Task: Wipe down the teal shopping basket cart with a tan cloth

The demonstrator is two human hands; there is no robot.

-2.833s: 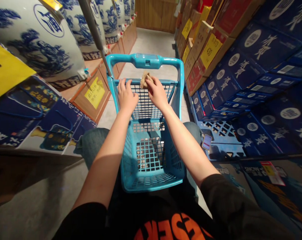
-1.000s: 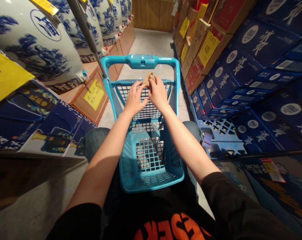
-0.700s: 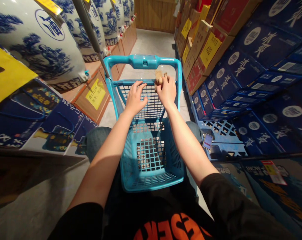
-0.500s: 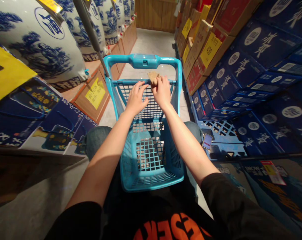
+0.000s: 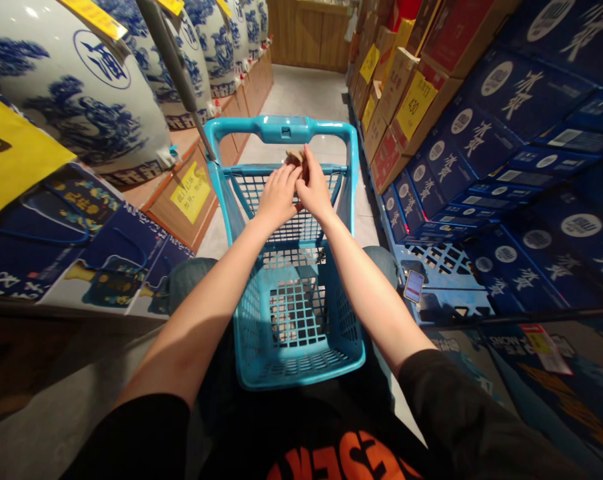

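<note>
A blue plastic shopping basket (image 5: 301,370) with a mesh bottom and a thick handle (image 5: 284,130) stands between my knees. My left hand (image 5: 280,195) and my right hand (image 5: 315,189) meet over its far end, just nearer than the handle. Between them is a crumpled brown cloth (image 5: 294,158), mostly hidden by my fingers. My right hand grips it from the right, thumb toward me. The left fingers are curled together against its left side.
A grey pole (image 5: 174,60) rises from the basket's left corner. Blue-and-white jars (image 5: 101,100) line the left side. Stacked blue boxes (image 5: 461,127) and brown cartons (image 5: 396,87) line the right. A phone (image 5: 414,285) lies on a blue pallet (image 5: 446,267).
My left hand has moved right and closed in beside the right hand at the cloth. The right hand has turned, and the cloth has shifted slightly left.
</note>
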